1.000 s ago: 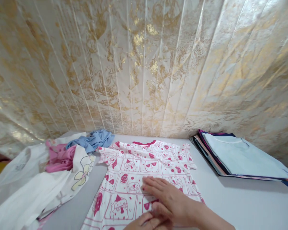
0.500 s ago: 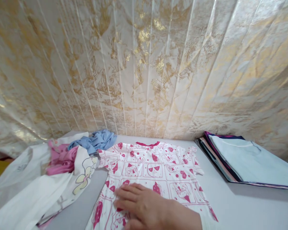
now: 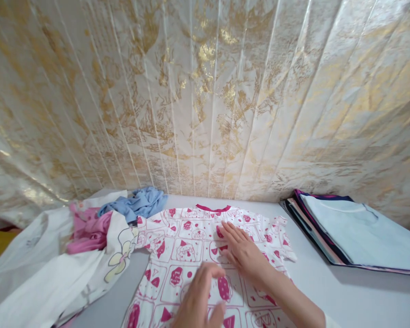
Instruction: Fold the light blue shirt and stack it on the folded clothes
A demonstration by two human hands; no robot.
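Observation:
A white short-sleeved T-shirt (image 3: 181, 273) with a pink cartoon print and a pink collar lies spread out in front of me. My right hand (image 3: 241, 250) rests on its upper part below the collar, fingers stretched out and holding nothing. Nearer to me, over the shirt's middle, is my left hand (image 3: 201, 296). Its fingers are bent and the thumb stands apart, with nothing between them. Whether the left hand touches the cloth I cannot tell. The shirt's lower hem is out of view.
On the left lies a loose heap of clothes: white garments (image 3: 44, 269), a pink one (image 3: 90, 230) and a blue one (image 3: 136, 205). A stack of folded clothes with a pale blue shirt (image 3: 365, 232) on top is at the right. A gold-patterned curtain (image 3: 205, 100) hangs behind the table.
My right hand has moved from the shirt's lower middle up and to the right, closer to the collar. My left hand has come into view at the bottom.

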